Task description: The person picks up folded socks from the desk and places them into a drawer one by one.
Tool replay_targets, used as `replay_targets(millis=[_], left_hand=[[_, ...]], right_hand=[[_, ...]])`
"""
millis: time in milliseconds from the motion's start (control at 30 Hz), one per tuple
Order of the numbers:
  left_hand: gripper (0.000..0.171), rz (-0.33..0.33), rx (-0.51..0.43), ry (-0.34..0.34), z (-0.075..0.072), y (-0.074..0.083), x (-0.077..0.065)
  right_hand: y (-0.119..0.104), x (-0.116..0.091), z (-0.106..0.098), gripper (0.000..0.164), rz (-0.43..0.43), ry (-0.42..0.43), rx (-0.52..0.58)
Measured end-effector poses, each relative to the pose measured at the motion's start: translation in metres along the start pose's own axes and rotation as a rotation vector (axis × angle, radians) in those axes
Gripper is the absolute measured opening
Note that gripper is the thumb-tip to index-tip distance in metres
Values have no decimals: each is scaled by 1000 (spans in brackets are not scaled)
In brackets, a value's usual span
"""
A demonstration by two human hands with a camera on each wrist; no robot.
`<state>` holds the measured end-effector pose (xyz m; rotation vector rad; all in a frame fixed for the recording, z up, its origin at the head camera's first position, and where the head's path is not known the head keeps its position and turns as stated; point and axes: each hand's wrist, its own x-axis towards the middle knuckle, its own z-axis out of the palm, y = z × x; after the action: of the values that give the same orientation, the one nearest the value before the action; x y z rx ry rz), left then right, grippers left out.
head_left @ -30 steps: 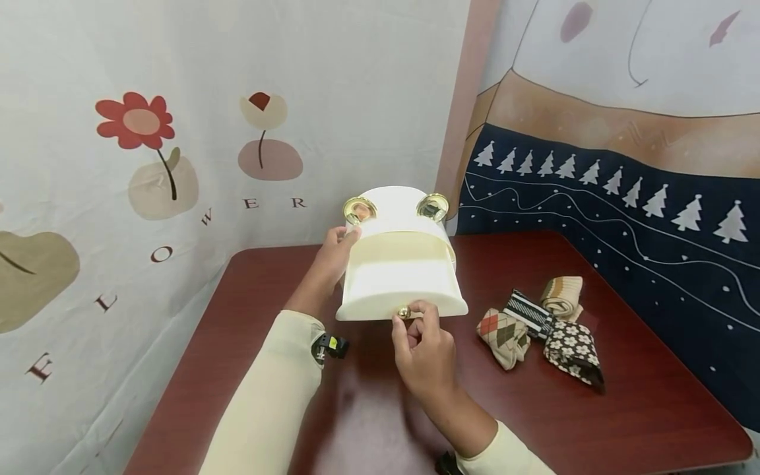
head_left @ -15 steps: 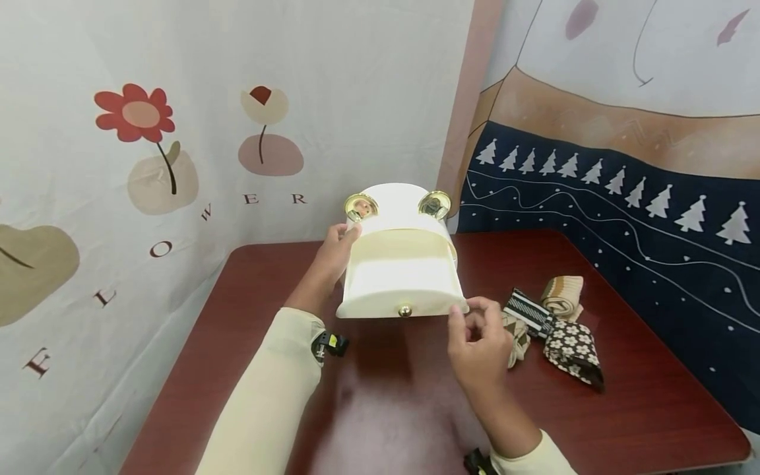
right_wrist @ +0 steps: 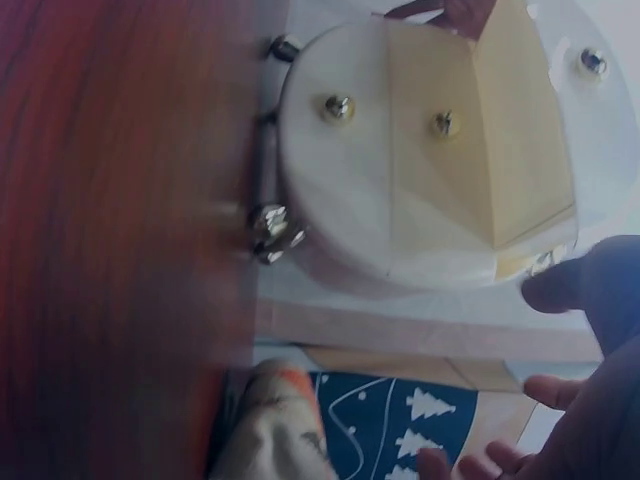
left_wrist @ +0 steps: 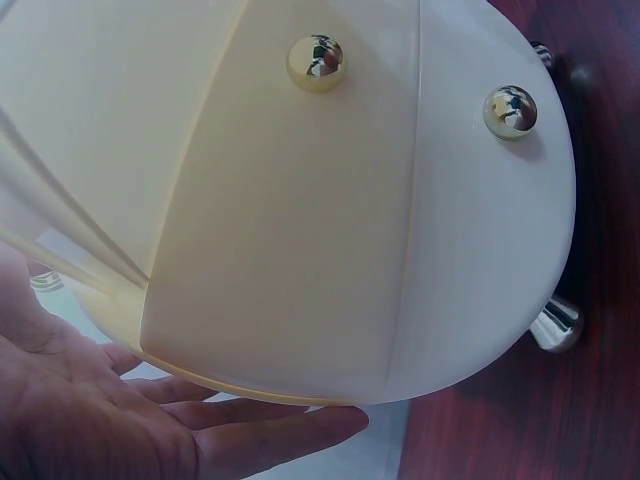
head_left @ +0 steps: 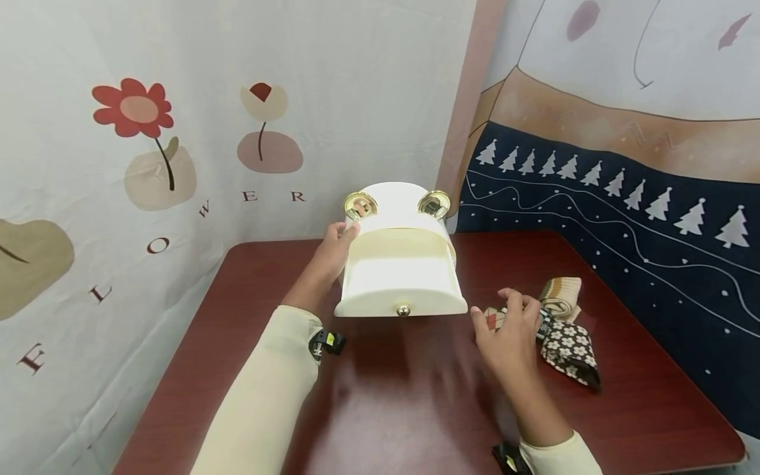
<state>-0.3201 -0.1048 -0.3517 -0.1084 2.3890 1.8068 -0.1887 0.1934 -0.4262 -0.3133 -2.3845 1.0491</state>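
A white alarm-clock-shaped drawer box (head_left: pixel 396 194) stands on the table, with gold knobs and two gold bells on top. One of its drawers (head_left: pixel 402 303) is pulled out toward me. My left hand (head_left: pixel 334 258) rests against the box's left side; in the left wrist view its fingers (left_wrist: pixel 270 440) lie straight along the curved wall. To the right of the box, my right hand (head_left: pixel 510 336) is apart from it, fingers spread and loosely bent. It overlaps a rolled argyle sock (head_left: pixel 494 318) in the head view. The right wrist view shows nothing in that hand.
Behind the right hand lie a cream rolled sock (head_left: pixel 561 298) and a black-and-white floral one (head_left: pixel 571 349); a striped one is mostly hidden. The dark red table (head_left: pixel 380 415) meets printed cloths at the back and right. Silver feet (left_wrist: pixel 556 325) stick out under the box.
My right hand has let go of the drawer's knob and moved right, past the drawer's corner, to the socks. The left hand and the pulled-out drawer stay in place.
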Motion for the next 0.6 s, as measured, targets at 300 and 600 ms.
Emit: replay_targets(millis=[300,600], left_hand=[[79,3,15,-8,0,-1,2],[79,-2,-3,-17,-1,-1,0]], right_hand=[[22,14,-9,59,102,-280,-179],[42,27,-14,51,115,-434,-232]])
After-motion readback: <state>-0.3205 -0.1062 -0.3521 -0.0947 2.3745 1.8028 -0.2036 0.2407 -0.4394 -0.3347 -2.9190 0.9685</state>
